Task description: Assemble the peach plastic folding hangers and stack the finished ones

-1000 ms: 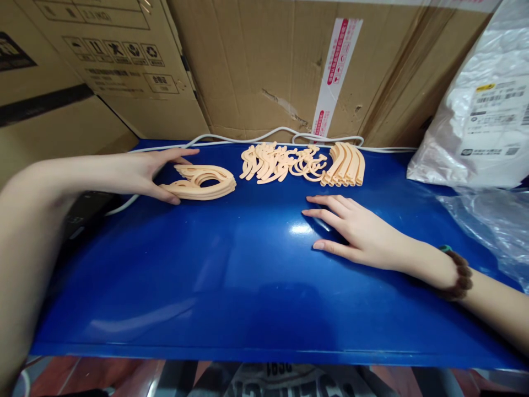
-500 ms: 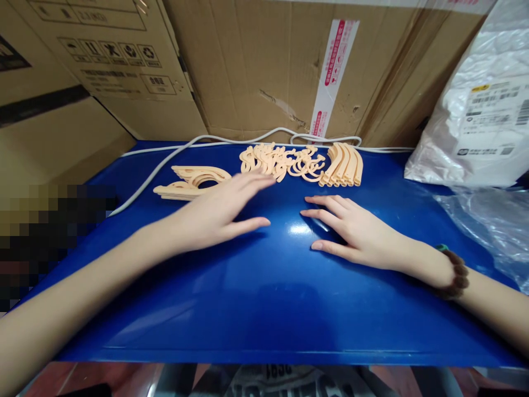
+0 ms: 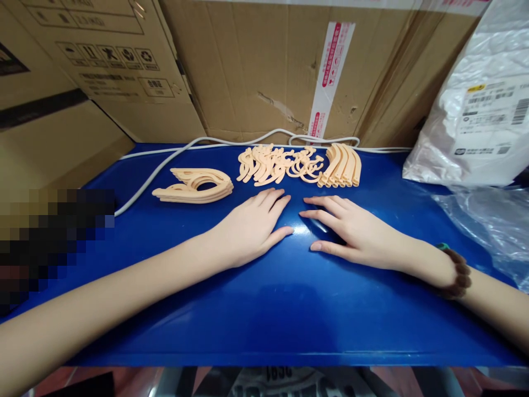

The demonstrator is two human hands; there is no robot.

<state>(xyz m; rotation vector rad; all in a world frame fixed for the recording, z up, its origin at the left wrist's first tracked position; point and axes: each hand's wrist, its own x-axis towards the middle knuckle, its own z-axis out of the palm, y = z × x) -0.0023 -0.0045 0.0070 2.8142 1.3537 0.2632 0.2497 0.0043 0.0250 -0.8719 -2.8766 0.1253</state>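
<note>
My left hand (image 3: 252,226) lies flat on the blue table (image 3: 248,309), fingers stretched out, holding nothing. My right hand (image 3: 351,229) rests flat beside it, fingers spread, also holding nothing; a dark bead bracelet (image 3: 458,275) is on its wrist. Beyond the hands lie peach plastic parts: a stack of flat curved pieces (image 3: 194,186) at the left, a loose heap of small hooks (image 3: 279,164) in the middle, and a row of curved strips (image 3: 342,164) at the right. Neither hand touches any part.
Cardboard boxes (image 3: 256,66) stand against the table's back edge and at the left. A white cable (image 3: 165,165) runs along the back and off to the left. A white plastic mailing bag (image 3: 475,110) and clear plastic wrap (image 3: 491,226) lie at the right.
My left hand has left the stack of flat curved pieces and moved right, coming down flat next to my right hand. The right hand has stayed in place.
</note>
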